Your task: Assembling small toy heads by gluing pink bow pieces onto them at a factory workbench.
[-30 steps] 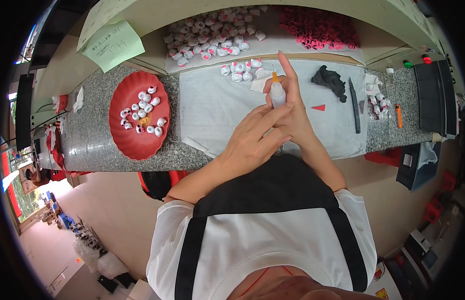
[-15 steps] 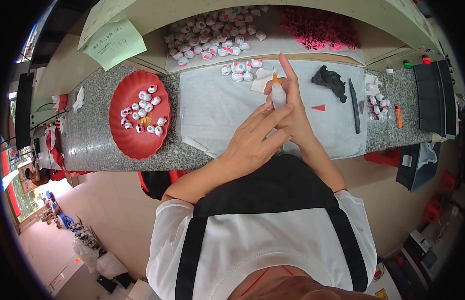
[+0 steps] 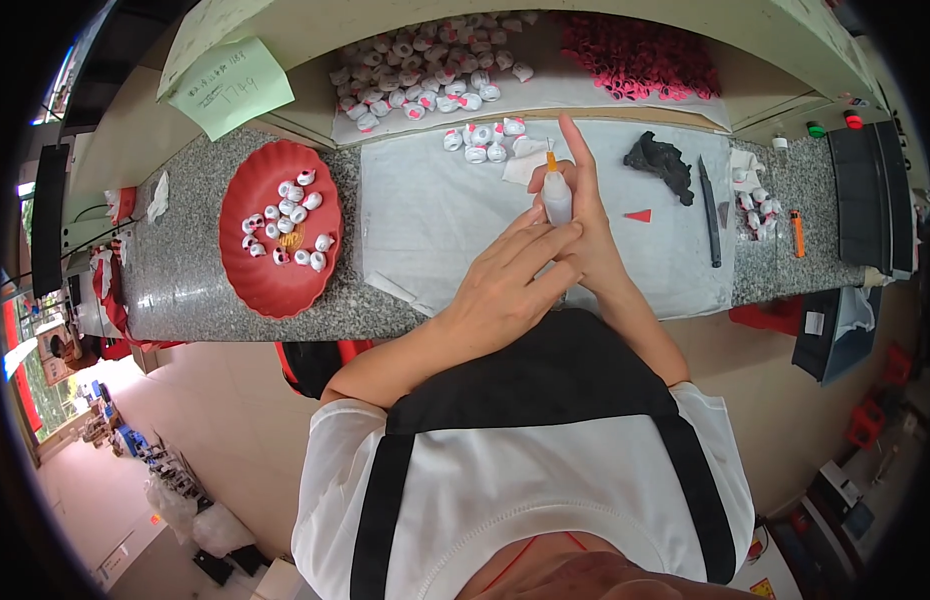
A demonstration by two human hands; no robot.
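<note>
My right hand (image 3: pixel 585 225) grips a small white squeeze bottle (image 3: pixel 557 196) with an orange tip, its index finger stretched up past the nozzle. My left hand (image 3: pixel 510 285) lies against the right one, fingers laid over the bottle's lower part; what it pinches is hidden. Both hands hover over a white cloth mat (image 3: pixel 425 215) on the grey stone counter. A few small white-and-pink pieces (image 3: pixel 482 141) lie just beyond the bottle tip.
A red scalloped plate (image 3: pixel 247 280) with several white pieces sits left. A heap of white pieces (image 3: pixel 415 75) and a pile of pink ones (image 3: pixel 635 60) lie at the back. A black lump (image 3: pixel 663 160), red triangle (image 3: pixel 638 215), dark tool (image 3: pixel 709 210) and orange lighter (image 3: pixel 797 232) sit right.
</note>
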